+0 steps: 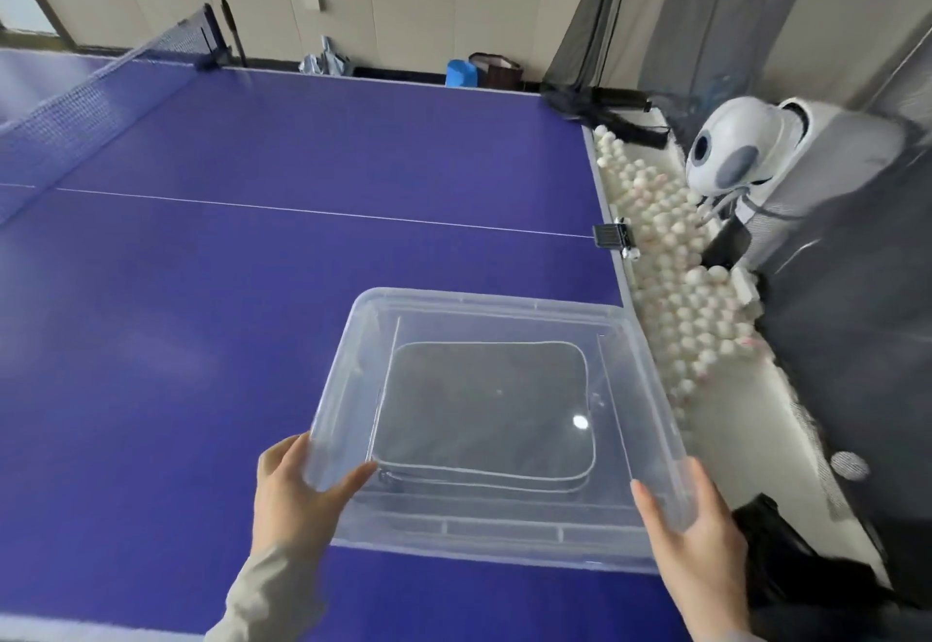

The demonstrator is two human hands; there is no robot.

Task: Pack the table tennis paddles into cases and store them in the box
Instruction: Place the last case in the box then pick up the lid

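Paddle cases (pixel 484 409), dark grey with pale piping and apparently stacked two deep, lie flat on the floor of a clear plastic box (pixel 348 379) in the lower middle of the frame. That box sits on the blue worktop (pixel 201 263), near its right-hand edge and close to the bottom of the frame. At lower left, the left hand (pixel 297 495) grips the box's near left corner, thumb hooked over the rim and into the inside, fingers against the outer wall. At lower right, the right hand (pixel 696 535) holds the near right corner, thumb along the inside of the rim, the rest of the hand outside. A white centre line crosses the worktop, and the net (pixel 85 102) stands at upper left. Along the right edge a trough holds a heap of white balls (pixel 676 278), and a white ball machine (pixel 741 152) stands at upper right in front of dark netting.
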